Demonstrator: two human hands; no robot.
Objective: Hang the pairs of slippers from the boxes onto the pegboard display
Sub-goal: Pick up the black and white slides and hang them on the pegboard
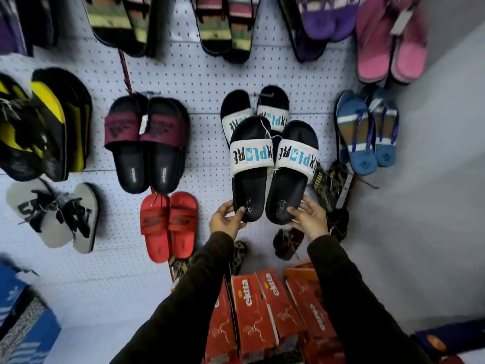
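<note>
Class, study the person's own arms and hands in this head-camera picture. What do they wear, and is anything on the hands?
Both arms wear long, dark, plain sleeves reaching the wrists. The left hand and right hand are bare: no gloves, and no rings or watch can be made out.

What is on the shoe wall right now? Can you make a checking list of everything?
Surface: white pegboard with rows of small holes, bare between pairs.
Job's things: black slippers with white straps, held up against the board over a matching pair already hung; red shoe boxes below.
Clutter: other hung pairs, maroon slides, red slides, blue sandals, pink slippers; blue boxes at lower left.
Grippers: left hand fingers on the left slipper's heel; right hand fingers on the right slipper's heel.
Cables: nothing seen.
Surroundings: plain grey wall to the right.
</note>
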